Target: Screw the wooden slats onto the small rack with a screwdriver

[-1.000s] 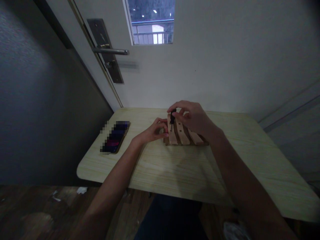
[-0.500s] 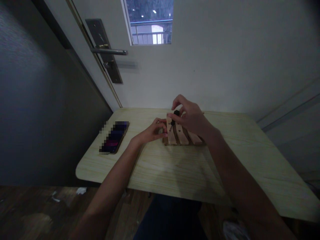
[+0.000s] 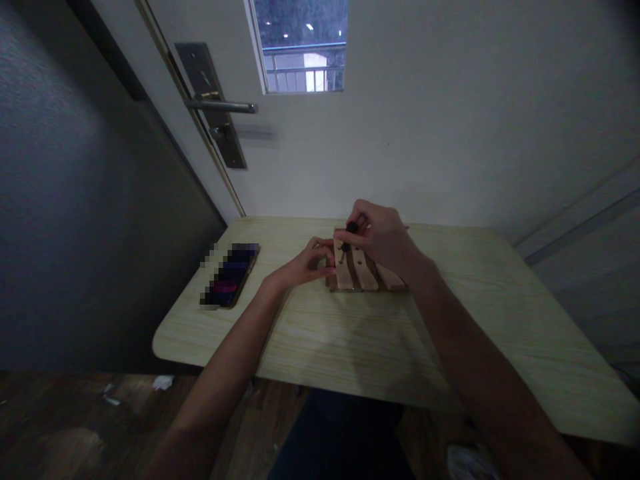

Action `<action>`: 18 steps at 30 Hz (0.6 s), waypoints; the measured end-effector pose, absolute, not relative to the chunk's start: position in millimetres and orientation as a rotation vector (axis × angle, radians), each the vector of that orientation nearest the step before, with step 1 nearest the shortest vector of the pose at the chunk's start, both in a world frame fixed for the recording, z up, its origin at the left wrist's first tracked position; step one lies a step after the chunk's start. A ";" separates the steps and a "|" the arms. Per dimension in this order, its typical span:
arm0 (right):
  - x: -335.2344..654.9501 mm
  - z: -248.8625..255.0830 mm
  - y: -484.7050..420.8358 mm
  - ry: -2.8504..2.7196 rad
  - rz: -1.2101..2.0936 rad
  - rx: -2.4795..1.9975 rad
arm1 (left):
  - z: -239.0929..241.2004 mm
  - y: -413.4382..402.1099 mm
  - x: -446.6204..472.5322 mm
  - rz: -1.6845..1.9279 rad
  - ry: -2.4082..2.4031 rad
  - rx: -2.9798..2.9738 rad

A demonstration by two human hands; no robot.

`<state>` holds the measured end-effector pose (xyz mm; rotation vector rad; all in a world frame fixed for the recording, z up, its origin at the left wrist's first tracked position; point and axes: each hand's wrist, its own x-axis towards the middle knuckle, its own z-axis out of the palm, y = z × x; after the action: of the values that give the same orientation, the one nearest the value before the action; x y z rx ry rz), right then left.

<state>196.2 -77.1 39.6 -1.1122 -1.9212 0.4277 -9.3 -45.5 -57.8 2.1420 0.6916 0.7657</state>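
A wooden block with pale slanted slats [image 3: 365, 275] on a darker base sits at the back middle of the table. My left hand [image 3: 313, 261] grips its left end, thumb at the front and fingers behind. My right hand [image 3: 383, 233] is closed over the slats, thumb and fingers around the black handle of a small screwdriver [image 3: 352, 227]. Its short metal shank points down toward the leftmost slat; whether the tip sits in a screw is too small to tell. Small dark holes show in the slats. My right hand hides the block's right rear part.
A phone [image 3: 233, 275], partly pixelated, lies on the left of the pale wooden table [image 3: 310, 340]. Behind the table stands a white door with a lever handle [image 3: 223, 106] and a small window [image 3: 305, 47]. A dark panel [image 3: 100, 233] rises at the left.
My right hand's fingers have curled in closer around the screwdriver's handle, and its knuckles sit lower. My left hand and the block have hardly moved.
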 end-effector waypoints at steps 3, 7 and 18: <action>194.2 38.5 -76.4 -1.938 0.367 -1.135 | -57.9 -45.0 -9.2 0.768 0.686 2.165; 201.2 42.7 -77.0 -2.049 0.496 -1.015 | -60.4 -43.7 -9.2 0.785 0.670 2.174; 201.5 42.5 -78.4 -1.984 0.407 -1.142 | -58.5 -45.8 -8.6 0.786 0.681 2.157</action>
<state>201.5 -78.4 42.5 -1.1424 -1.9839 0.4066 -8.6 -45.8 -58.5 2.1568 0.6806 0.7860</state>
